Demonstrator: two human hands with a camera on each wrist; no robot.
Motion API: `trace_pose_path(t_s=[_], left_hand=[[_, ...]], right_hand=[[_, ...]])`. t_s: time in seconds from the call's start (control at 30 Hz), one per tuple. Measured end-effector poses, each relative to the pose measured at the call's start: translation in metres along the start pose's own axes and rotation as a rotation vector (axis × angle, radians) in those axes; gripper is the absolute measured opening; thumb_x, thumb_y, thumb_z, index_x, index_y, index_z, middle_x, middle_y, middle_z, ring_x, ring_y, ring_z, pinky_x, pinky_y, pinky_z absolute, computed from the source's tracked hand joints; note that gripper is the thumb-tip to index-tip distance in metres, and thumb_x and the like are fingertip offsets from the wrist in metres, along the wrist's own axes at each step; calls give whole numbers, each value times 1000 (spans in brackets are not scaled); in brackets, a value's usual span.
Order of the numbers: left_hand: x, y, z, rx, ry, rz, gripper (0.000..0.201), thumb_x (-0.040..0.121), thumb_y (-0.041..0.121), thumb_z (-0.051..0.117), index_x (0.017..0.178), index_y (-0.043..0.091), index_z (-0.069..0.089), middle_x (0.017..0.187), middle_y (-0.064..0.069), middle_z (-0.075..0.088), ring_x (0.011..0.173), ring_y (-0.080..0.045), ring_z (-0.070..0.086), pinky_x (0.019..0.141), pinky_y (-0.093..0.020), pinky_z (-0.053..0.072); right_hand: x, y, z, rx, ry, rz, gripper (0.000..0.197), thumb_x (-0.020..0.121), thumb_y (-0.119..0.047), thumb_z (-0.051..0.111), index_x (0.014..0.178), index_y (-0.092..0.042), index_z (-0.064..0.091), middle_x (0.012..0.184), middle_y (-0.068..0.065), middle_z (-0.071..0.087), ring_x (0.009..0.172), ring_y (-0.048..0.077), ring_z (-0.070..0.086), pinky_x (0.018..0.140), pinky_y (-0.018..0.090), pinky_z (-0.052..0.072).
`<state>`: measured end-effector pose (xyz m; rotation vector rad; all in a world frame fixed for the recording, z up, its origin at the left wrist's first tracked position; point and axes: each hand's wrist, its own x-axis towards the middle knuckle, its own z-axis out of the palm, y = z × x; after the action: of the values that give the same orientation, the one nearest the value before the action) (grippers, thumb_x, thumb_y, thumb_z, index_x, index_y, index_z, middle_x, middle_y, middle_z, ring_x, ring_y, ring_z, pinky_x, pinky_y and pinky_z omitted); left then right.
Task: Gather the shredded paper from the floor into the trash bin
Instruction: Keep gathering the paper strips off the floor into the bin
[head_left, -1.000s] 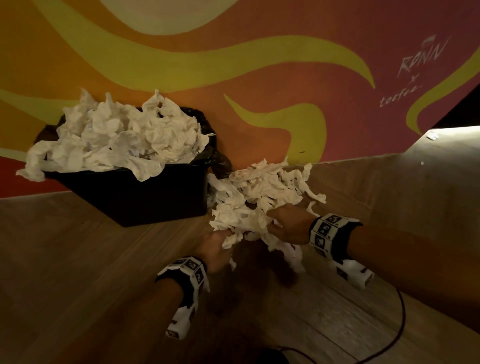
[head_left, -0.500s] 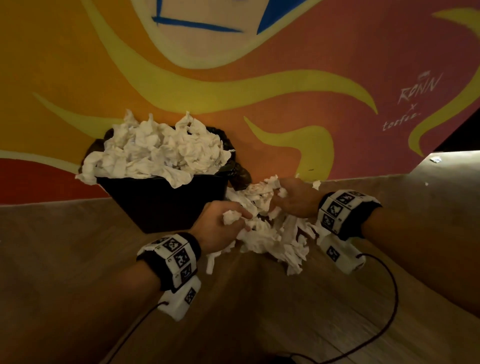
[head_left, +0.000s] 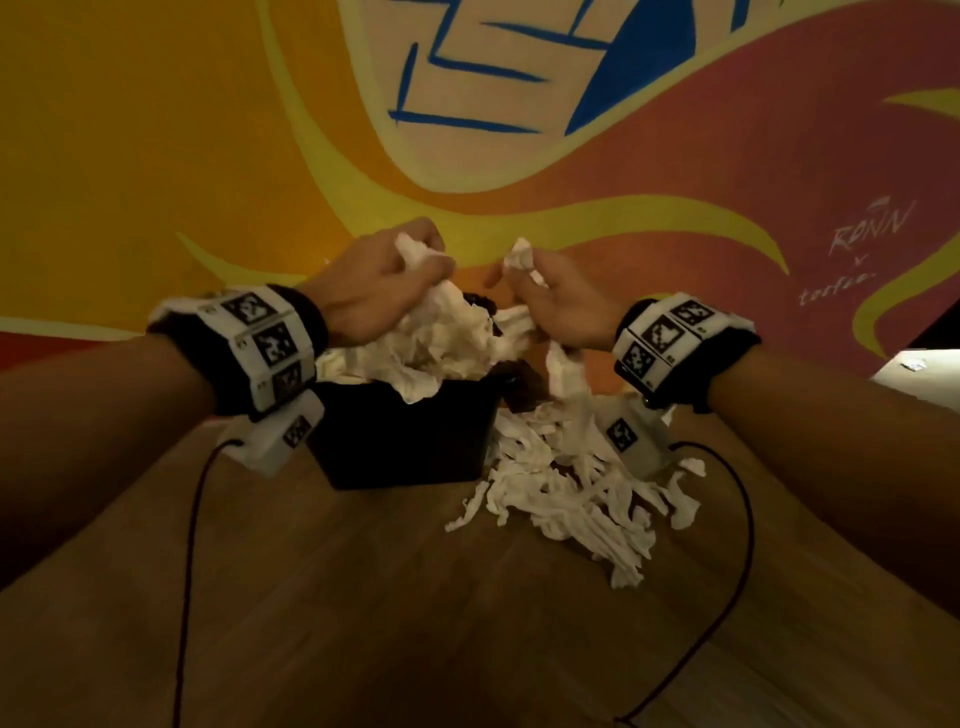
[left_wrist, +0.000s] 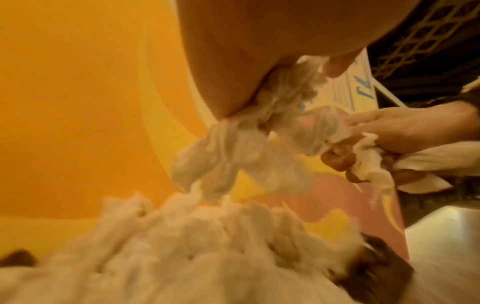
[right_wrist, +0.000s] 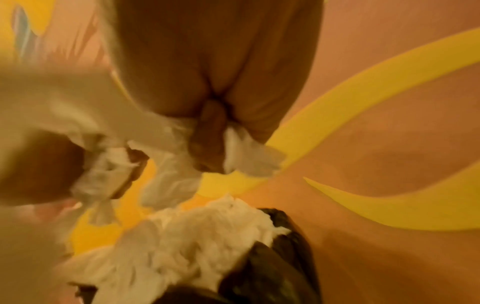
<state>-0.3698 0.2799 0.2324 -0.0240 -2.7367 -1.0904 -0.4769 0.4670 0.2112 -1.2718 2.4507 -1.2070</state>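
A black trash bin (head_left: 405, 441) with a dark liner stands on the wood floor against the mural wall, heaped over its rim with white shredded paper (head_left: 441, 343). Above that heap my left hand (head_left: 384, 280) grips a bunch of shreds (left_wrist: 241, 144). Just to its right my right hand (head_left: 550, 301) holds another bunch (right_wrist: 182, 156), strands trailing down to the floor. A loose pile of shredded paper (head_left: 576, 499) lies on the floor at the bin's right side. The wrist views are blurred.
The painted wall (head_left: 156, 156) rises directly behind the bin. Thin black cables (head_left: 189, 519) hang from both wristbands down across the floor. A pale raised ledge (head_left: 924, 374) shows at far right. Bare wood floor (head_left: 415, 623) lies in front.
Both hands have risen from the floor pile to above the bin, carrying shreds with them. Part of the bundle has stayed or dropped on the floor right of the bin.
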Motion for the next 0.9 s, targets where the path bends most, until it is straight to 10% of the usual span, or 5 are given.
trace_pose_path(t_s=[0.3, 0.47, 0.6, 0.7, 0.9], left_hand=[[7, -62, -24, 186, -55, -401, 40, 103, 13, 33, 140, 1, 25, 151, -11, 12, 126, -36, 31, 85, -36, 32], [-3, -81, -12, 515, -344, -377, 70, 97, -3, 39, 154, 12, 0, 161, -13, -8, 145, -33, 16, 110, -41, 30], [-2, -83, -14, 637, -345, -309, 61, 98, 1, 37, 153, 12, 13, 143, -21, 39, 118, -36, 46, 90, -41, 40], [0, -86, -17, 600, -159, -265, 38, 98, 15, 49, 136, 16, 46, 122, -17, 56, 102, -34, 52, 81, -40, 45], [2, -76, -4, 665, -17, -252, 18, 88, 6, 53, 94, 7, 70, 102, -20, 64, 88, -35, 60, 74, -40, 52]], right_hand=[[68, -40, 23, 430, 151, 145, 35, 99, -27, 30, 79, -10, 54, 68, 2, 44, 57, 18, 38, 53, 29, 33], [71, -8, 51, -126, -70, 231, 38, 100, -10, 33, 136, -17, 41, 125, 12, 30, 90, 26, 46, 76, 36, 45], [60, 12, 67, -434, -184, 159, 76, 88, 6, 46, 149, -26, 16, 131, 16, 42, 106, 36, 54, 75, 39, 49], [59, 21, 72, -419, -46, 60, 47, 89, 3, 48, 128, -17, 32, 83, 4, 48, 64, 27, 49, 53, 33, 34], [54, 25, 70, -665, -98, 112, 21, 89, -5, 47, 102, -9, 63, 99, 10, 62, 99, 26, 49, 71, 29, 27]])
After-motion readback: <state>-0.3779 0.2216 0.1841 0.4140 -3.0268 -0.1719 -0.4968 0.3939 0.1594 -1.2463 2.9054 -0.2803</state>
